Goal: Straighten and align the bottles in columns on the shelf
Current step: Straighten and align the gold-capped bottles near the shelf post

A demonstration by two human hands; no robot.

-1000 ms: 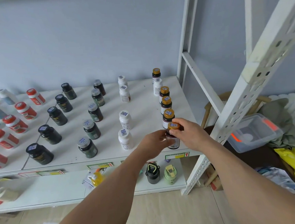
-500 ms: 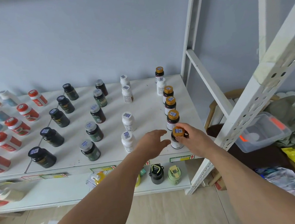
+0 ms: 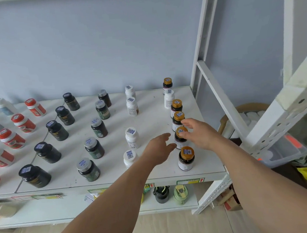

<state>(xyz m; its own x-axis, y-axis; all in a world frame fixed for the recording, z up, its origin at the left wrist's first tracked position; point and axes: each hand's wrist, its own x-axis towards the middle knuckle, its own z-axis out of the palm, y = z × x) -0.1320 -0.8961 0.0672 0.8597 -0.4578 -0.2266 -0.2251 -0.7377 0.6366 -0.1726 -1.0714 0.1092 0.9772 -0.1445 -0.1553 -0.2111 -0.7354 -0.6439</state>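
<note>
Both hands reached into the rightmost column on the shelf (image 3: pixel 199 101). The right hand (image 3: pixel 199 133) lay spread, fingertips at the cap of the second gold-capped bottle (image 3: pixel 180 139); the left hand (image 3: pixel 160 149) hovered open beside it, gripping nothing. A careless nudge could have toppled that bottle into the front bottle (image 3: pixel 186 158) near the shelf edge. The hands hid its lower body, so actual contact was unclear.
</note>
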